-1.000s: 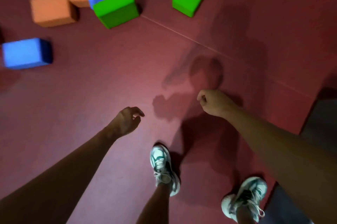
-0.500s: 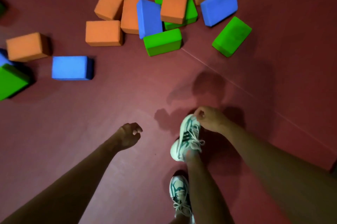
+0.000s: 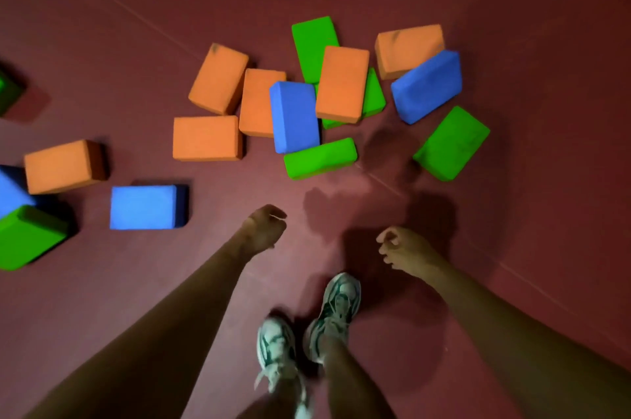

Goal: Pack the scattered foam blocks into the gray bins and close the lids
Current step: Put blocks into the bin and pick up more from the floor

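Observation:
Several orange, blue and green foam blocks lie scattered on the dark red floor ahead of me. A pile in the middle includes a blue block (image 3: 295,116) leaning on a green block (image 3: 320,158) and an orange block (image 3: 342,83). A lone blue block (image 3: 145,207) lies to the left and a green block (image 3: 451,142) to the right. My left hand (image 3: 264,228) hangs below the pile, fingers loosely curled, holding nothing. My right hand (image 3: 403,249) is also loosely curled and holds nothing. No gray bin is in view.
My two feet in white and green sneakers (image 3: 336,306) stand just below my hands. More blocks sit at the left edge: an orange block (image 3: 63,166) and a green block (image 3: 29,236). A floor mat seam (image 3: 112,2) runs diagonally.
I have walked toward the pile, so the blocks now sit lower and closer in view. Both hands stayed loosely curled with nothing in them, and my feet have come together.

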The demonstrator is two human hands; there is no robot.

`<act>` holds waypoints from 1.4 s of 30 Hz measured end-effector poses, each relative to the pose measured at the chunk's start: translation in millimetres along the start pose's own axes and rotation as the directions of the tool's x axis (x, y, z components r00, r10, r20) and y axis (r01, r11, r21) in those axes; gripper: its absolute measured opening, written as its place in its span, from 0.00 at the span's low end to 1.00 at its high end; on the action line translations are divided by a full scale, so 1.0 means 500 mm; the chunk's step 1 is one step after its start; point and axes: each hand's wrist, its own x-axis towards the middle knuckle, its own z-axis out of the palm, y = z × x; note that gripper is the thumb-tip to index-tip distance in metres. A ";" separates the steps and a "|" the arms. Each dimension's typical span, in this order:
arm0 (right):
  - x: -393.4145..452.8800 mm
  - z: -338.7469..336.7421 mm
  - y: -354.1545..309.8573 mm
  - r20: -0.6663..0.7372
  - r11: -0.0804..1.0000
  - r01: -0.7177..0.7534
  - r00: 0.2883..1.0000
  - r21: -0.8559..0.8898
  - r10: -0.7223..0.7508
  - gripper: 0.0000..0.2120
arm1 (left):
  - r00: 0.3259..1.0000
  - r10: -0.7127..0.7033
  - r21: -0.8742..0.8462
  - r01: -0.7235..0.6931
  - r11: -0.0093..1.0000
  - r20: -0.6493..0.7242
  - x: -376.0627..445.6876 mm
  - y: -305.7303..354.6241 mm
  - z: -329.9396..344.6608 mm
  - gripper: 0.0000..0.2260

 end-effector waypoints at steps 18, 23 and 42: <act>0.335 -0.137 -0.402 -0.185 0.984 -0.081 0.977 0.159 0.110 0.06 | 0.996 -0.084 0.165 0.088 0.982 -0.028 0.387 0.108 -0.240 0.30; 0.454 -0.158 -0.426 -0.185 0.963 -0.140 0.965 0.232 0.184 0.22 | 0.988 -0.156 0.187 0.151 0.971 0.014 0.469 0.133 -0.203 0.36; 0.733 -0.182 -0.398 0.186 0.618 -0.302 0.951 0.726 0.247 0.22 | 0.905 -0.421 -0.172 0.405 0.898 -0.068 0.687 0.166 -0.048 0.44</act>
